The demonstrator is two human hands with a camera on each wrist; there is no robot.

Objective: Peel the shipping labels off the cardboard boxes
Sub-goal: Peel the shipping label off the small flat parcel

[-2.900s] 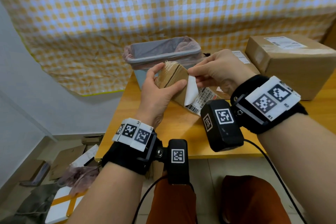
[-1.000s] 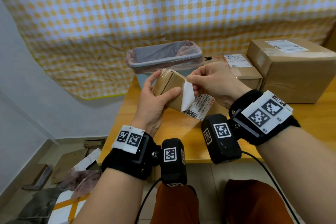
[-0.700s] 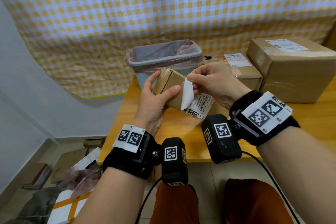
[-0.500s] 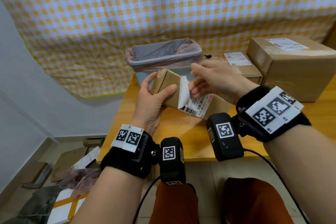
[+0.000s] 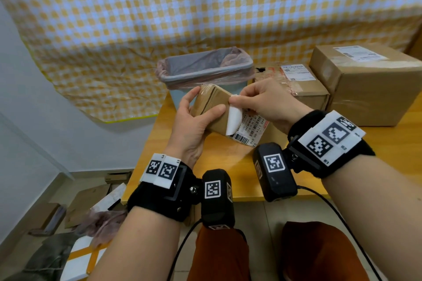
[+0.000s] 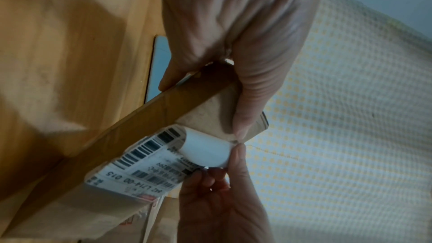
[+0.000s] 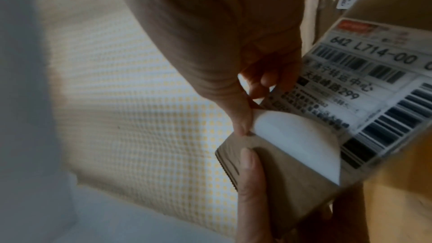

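My left hand (image 5: 196,118) grips a small flat cardboard box (image 5: 211,104) above the table's left front corner, thumb across its near face. A white shipping label (image 5: 247,129) with barcodes is stuck to that box; its left part is curled back, blank side out (image 5: 234,121). My right hand (image 5: 262,100) pinches the lifted corner of the label at the box's top edge. The left wrist view has the curl (image 6: 205,151) between both hands' fingertips. In the right wrist view the peeled flap (image 7: 301,143) stands off the box (image 7: 280,178) and the printed part (image 7: 364,88) lies flat.
A light blue bin (image 5: 205,75) with a pink liner stands just behind the held box. Two more labelled cardboard boxes (image 5: 301,89) (image 5: 370,84) sit at the back right of the wooden table (image 5: 228,162). Flattened cardboard and scraps (image 5: 75,223) lie on the floor at left.
My right hand let go of the label for a moment, then took hold again higher up at the lifted corner. The box stayed in my left hand.
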